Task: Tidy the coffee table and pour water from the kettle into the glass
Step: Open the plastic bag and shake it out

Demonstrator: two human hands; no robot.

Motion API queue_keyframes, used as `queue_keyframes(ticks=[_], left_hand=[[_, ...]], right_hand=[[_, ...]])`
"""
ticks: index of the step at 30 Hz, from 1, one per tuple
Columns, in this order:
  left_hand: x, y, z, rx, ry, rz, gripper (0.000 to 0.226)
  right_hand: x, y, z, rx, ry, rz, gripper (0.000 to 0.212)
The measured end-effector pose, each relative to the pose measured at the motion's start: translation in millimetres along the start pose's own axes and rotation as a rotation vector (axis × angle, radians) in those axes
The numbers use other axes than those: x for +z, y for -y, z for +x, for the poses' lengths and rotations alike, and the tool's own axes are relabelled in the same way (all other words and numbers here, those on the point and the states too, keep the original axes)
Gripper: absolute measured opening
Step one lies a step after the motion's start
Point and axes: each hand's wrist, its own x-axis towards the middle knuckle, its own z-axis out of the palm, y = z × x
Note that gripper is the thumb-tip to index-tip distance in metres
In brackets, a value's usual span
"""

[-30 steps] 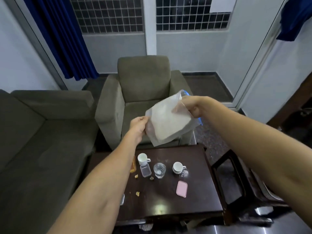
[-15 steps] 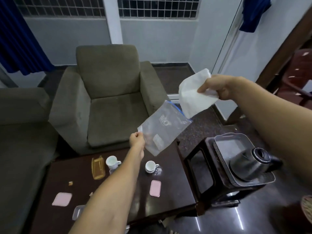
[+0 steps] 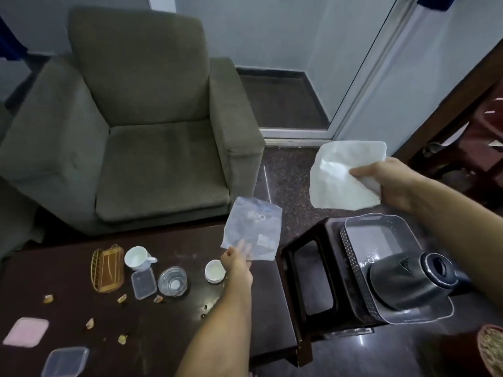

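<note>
My left hand (image 3: pixel 237 261) pinches the lower edge of a clear zip bag (image 3: pixel 251 232) above the right end of the dark coffee table (image 3: pixel 168 330). My right hand (image 3: pixel 392 182) grips a white cloth (image 3: pixel 344 176) in the air over the floor, above the tray. A dark kettle (image 3: pixel 411 281) lies tilted in a grey tray (image 3: pixel 378 238) on a dark stool to the right of the table. The empty glass (image 3: pixel 172 281) stands mid-table, between a small clear box (image 3: pixel 143 282) and a white cup (image 3: pixel 215 271).
A second white cup (image 3: pixel 137 257), a woven holder (image 3: pixel 107 267), a pink lid (image 3: pixel 25 331), a clear lid (image 3: pixel 65 361) and several crumbs lie on the table. A grey armchair (image 3: pixel 141 126) stands behind it. A woven basket (image 3: pixel 491 346) sits at the lower right.
The cloth has come out of the bag; my right hand carried it right and down. My left hand lowered the empty bag toward the table. The view tilted downward and right.
</note>
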Motion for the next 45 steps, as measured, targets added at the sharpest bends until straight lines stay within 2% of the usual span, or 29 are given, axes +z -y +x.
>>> queue_keyframes(ticks=[3, 6, 11, 16, 18, 20, 23, 27, 30, 34, 38, 42, 45], left_hand=[[-5.4, 19.8, 21.9, -0.068, -0.043, -0.038, 0.007], [-10.2, 35.0, 41.0, -0.093, -0.073, -0.051, 0.032], [-5.0, 54.2, 47.5, -0.171, -0.029, -0.047, 0.034], [-13.2, 56.1, 25.2, -0.270, -0.039, 0.080, 0.057], [-20.2, 47.7, 11.7, -0.270, -0.103, 0.161, 0.063], [-25.2, 35.0, -2.3, -0.249, -0.079, 0.218, 0.067], [-24.1, -8.2, -31.6, -0.158, 0.171, 0.269, 0.076], [-23.5, -105.8, -88.3, 0.051, 0.448, 0.294, 0.087], [-40.0, -166.6, -132.1, 0.180, 0.571, 0.413, 0.084], [-82.0, -227.6, -172.4, 0.316, 0.610, 0.491, 0.058], [-121.2, -282.8, -207.5, 0.436, 0.582, 0.518, 0.035], [-155.4, -328.0, -234.9, 0.573, 0.494, 0.500, 0.040], [-180.8, -359.0, -247.9, 0.661, 0.434, 0.432, 0.040]], right_hand=[[11.3, -34.2, 17.0, 0.028, 0.048, 0.000, 0.030], [17.4, -62.0, 26.1, 0.039, 0.115, -0.034, 0.027], [15.2, -82.4, 32.0, 0.032, 0.190, -0.057, 0.026], [22.0, -74.5, 22.3, 0.012, 0.236, -0.063, 0.027], [31.8, -67.0, 14.1, 0.015, 0.269, -0.062, 0.027], [44.4, -59.4, 4.4, 0.021, 0.313, -0.064, 0.028], [68.4, -46.2, -12.7, 0.027, 0.387, -0.091, 0.027], [110.1, -16.5, -42.2, 0.001, 0.476, -0.115, 0.029], [143.5, 13.4, -71.0, -0.016, 0.574, -0.140, 0.033], [185.0, 55.2, -112.6, -0.047, 0.744, -0.264, 0.034], [223.0, 91.4, -148.2, -0.082, 0.831, -0.305, 0.038], [256.6, 113.5, -171.8, -0.149, 0.852, -0.262, 0.036], [279.6, 121.2, -187.9, -0.208, 0.835, -0.259, 0.024]])
